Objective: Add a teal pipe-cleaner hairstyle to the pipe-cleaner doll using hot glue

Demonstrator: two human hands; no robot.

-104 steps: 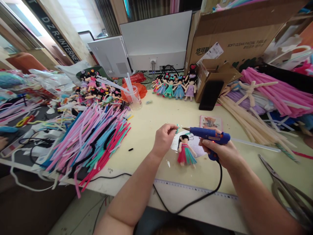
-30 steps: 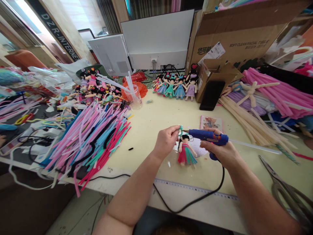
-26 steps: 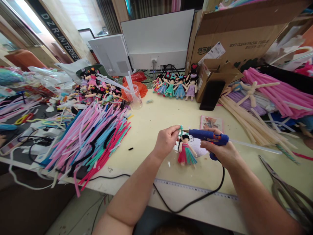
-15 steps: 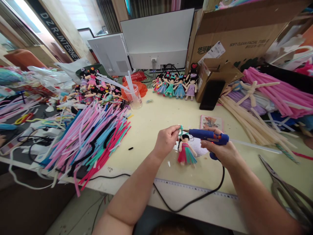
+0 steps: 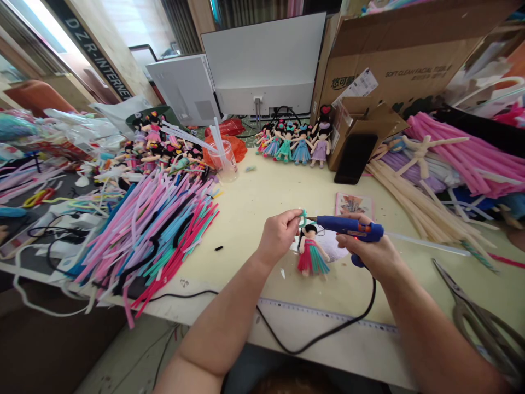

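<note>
My left hand (image 5: 278,235) pinches a small teal pipe-cleaner piece (image 5: 303,218) just above the table. My right hand (image 5: 368,253) is wrapped round a blue hot glue gun (image 5: 348,227), whose nozzle touches the teal piece. A small doll (image 5: 311,253) with black hair and a red and teal dress lies on the pale yellow table (image 5: 262,202) below the nozzle, between both hands. The gun's black cord (image 5: 328,334) runs off the front edge.
A heap of coloured pipe cleaners (image 5: 151,230) fills the left. A row of finished dolls (image 5: 293,143) stands at the back near a cardboard box (image 5: 394,60). Cream sticks (image 5: 426,210) and pink ones (image 5: 463,153) lie right. Large scissors (image 5: 479,323) rest at the right edge.
My left hand brought the teal piece lower and against the glue gun's nozzle; since about a second ago both hands have held nearly still.
</note>
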